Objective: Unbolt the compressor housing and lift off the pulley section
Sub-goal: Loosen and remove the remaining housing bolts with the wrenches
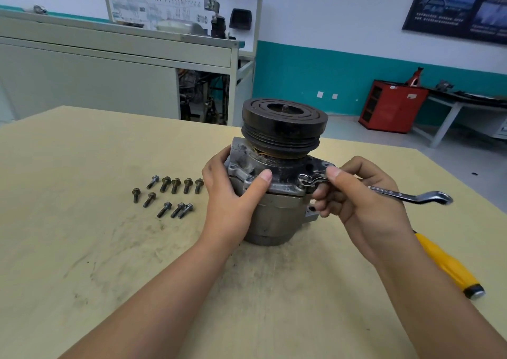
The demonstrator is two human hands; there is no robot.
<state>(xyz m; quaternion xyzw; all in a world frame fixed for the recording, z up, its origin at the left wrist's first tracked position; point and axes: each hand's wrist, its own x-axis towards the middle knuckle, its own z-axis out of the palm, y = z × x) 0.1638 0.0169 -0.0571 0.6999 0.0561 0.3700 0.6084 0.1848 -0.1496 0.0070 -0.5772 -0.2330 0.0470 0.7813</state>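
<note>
Compressor housing [274, 216] is standing upright mid-counter [109, 249], pulley section [285, 128] sitting on top. Left hand [233, 194] is gripping its left side, steadying it. Right hand [365, 202] is gripping the wrench [406, 195], ring end sitting on the housing's near-right edge, handle running off right. Loose bolts [170, 194] are lying to the left.

A white wall [329, 15] with a teal lower band bears a dark poster [461, 4], with a grey cabinet [109, 84], a diagram board [164, 1] and a red cabinet [392, 106] before it.

Lettering on the wrench [395, 193] and poster [461, 4] — illegible.
</note>
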